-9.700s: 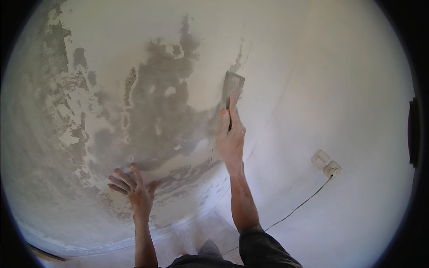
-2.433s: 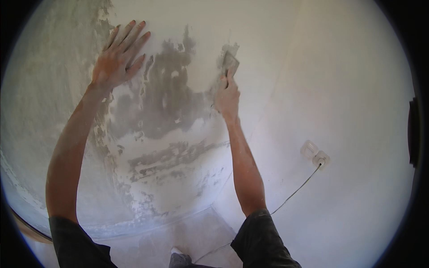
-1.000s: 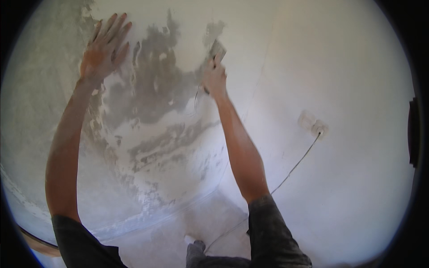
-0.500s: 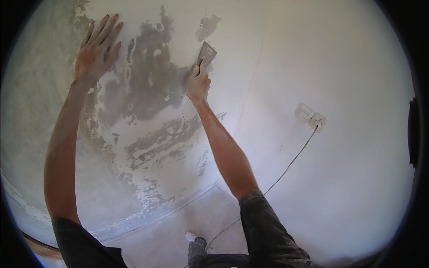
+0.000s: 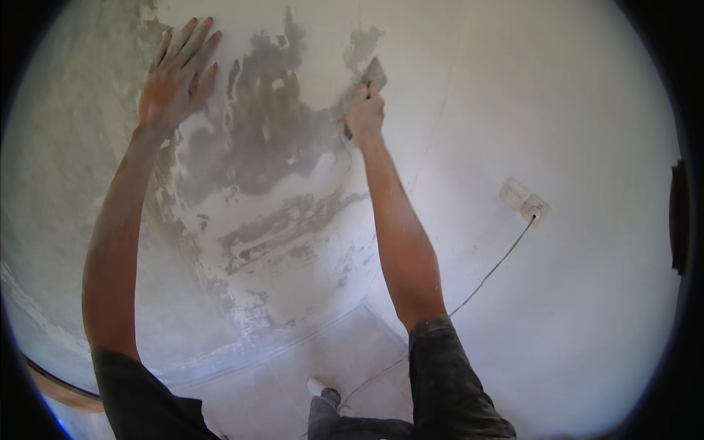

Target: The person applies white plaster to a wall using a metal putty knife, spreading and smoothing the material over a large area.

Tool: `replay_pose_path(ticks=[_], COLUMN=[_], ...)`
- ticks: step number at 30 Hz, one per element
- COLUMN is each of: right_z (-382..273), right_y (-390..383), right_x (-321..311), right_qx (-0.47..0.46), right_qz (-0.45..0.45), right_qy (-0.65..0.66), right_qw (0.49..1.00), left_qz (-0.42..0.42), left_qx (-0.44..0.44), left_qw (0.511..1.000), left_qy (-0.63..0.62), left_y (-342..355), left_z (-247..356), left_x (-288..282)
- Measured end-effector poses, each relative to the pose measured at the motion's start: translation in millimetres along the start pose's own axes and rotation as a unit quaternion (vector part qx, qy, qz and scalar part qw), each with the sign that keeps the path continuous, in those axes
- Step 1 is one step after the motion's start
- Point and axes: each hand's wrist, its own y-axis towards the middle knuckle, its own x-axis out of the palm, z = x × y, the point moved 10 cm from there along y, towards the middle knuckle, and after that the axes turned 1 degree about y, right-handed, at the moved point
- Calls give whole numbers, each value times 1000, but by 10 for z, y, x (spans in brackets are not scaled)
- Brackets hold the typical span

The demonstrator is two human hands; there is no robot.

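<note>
- Head view, R hand [image 5: 364, 114]: grip closed round the handle of a grey, flat, angular-bladed scraper [image 5: 375, 72]; dark handle end pokes out below the fist.
- Scraper's loc.: high on the pale, patchy plastered wall [image 5: 319, 81], just below a small, ragged grey patch [image 5: 361, 44], R of the big, irregular dark-grey patch [image 5: 264, 117]. Blade points up & slightly R; can't tell if its whole edge touches.
- Fist sits close behind blade, prob. for pressure + angle control.
- L hand [image 5: 180, 77]: grip wide, fingers spread, nothing held. Palm looks laid on wall, L of big patch, prob. as a brace for the high reach.
- Edges: faint wall corner runs R of scraper, passes behind R forearm. Smooth white side wall [image 5: 572, 315] past it has a white double socket [image 5: 515, 192] w/ thin dark cord [image 5: 495, 270] slanting down twd R sleeve, so low R is prob. the awkward side.
- Room: clear wall btwn the hands, also btwn blade & corner. Pale floor [image 5: 286, 378] bounds wall below.
</note>
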Motion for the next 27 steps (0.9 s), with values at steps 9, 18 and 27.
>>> replay_pose_path(ticks=[9, 18, 27], right_z=[33, 2, 117], right_y=[-354, -729, 220], right_x=[203, 379, -202], right_qx=[-18, -21, 69], right_qz=[27, -5, 6], right_qy=[-58, 23, 32], right_qw=[998, 1000, 997], left_qz=[-8, -16, -8], left_qx=[6, -3, 0], left_qw=[1000, 1000, 1000], left_qy=[11, -2, 3], left_y=[-33, -141, -40], left_z=[-13, -84, -38], left_x=[54, 45, 23])
